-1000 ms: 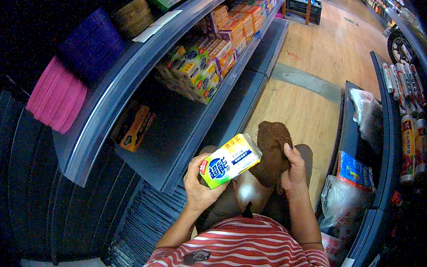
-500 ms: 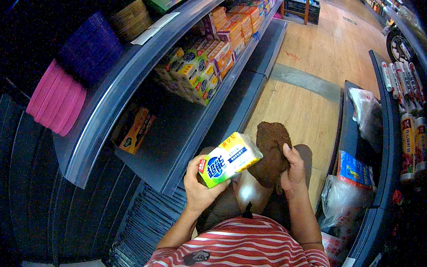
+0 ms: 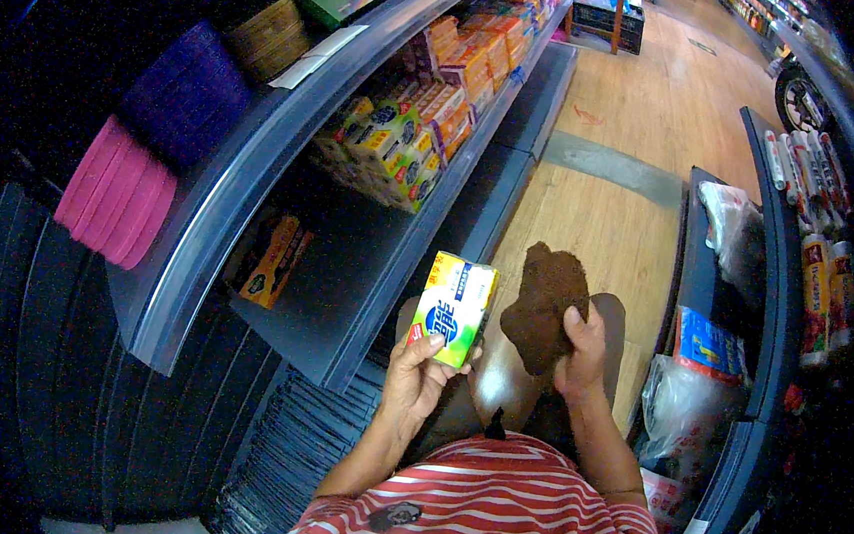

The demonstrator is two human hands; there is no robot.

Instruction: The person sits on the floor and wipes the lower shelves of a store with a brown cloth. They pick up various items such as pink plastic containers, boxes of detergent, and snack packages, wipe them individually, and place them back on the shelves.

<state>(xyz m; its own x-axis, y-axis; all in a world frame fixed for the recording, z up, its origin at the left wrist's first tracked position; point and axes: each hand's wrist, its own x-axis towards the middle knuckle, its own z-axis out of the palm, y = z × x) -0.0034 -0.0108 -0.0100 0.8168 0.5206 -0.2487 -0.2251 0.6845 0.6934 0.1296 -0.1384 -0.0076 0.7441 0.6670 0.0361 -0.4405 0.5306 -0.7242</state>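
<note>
The dark shelf [image 3: 357, 267] runs along the left, clear of both hands. The right hand [image 3: 584, 352] has its fingers narrowed on the near edge of the brown cloth [image 3: 547, 312]; gathering more into the palm should steady it. Just left of the cloth, the left hand's [image 3: 412, 381] fingers clasp the yellow-and-green pack [image 3: 452, 309] low, where light pressure should avoid crushing it

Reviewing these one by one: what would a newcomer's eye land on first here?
Probably the bright white, yellow and green pack in the left hand, near the picture's middle. Just to its right, the right hand grips a fuzzy dark brown cloth. The pink ribbed stack also stands out, on the upper shelf at left.
</note>
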